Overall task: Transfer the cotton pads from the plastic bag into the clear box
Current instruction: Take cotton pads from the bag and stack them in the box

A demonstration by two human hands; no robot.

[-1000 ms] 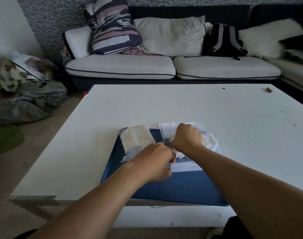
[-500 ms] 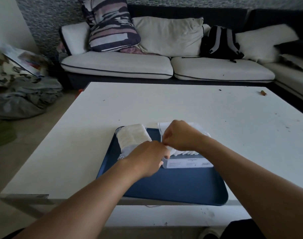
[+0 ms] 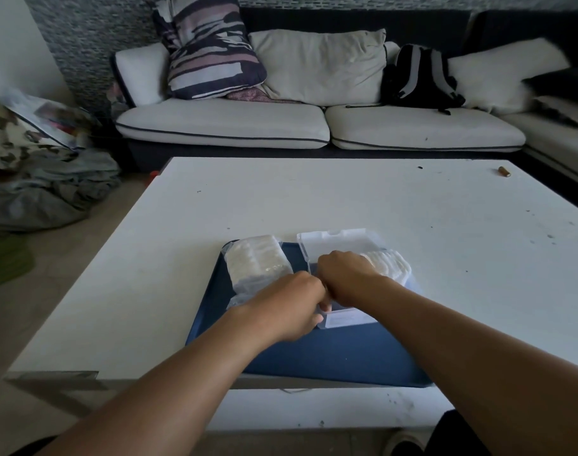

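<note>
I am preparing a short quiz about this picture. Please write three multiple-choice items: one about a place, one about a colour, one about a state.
1. Where does the plastic bag of cotton pads lie?
A. on the sofa
B. on the tray, left of the clear box
C. on the floor

2. What colour is the tray?
A. dark blue
B. red
C. yellow

3. How is the lid of the clear box?
A. shut
B. missing
C. open, folded back

Answers: 1 B, the bag lies on the tray's left part; 2 A, its bare surface shows blue; 3 C, the lid lies behind the box while both hands, left and right, work at it.
</note>
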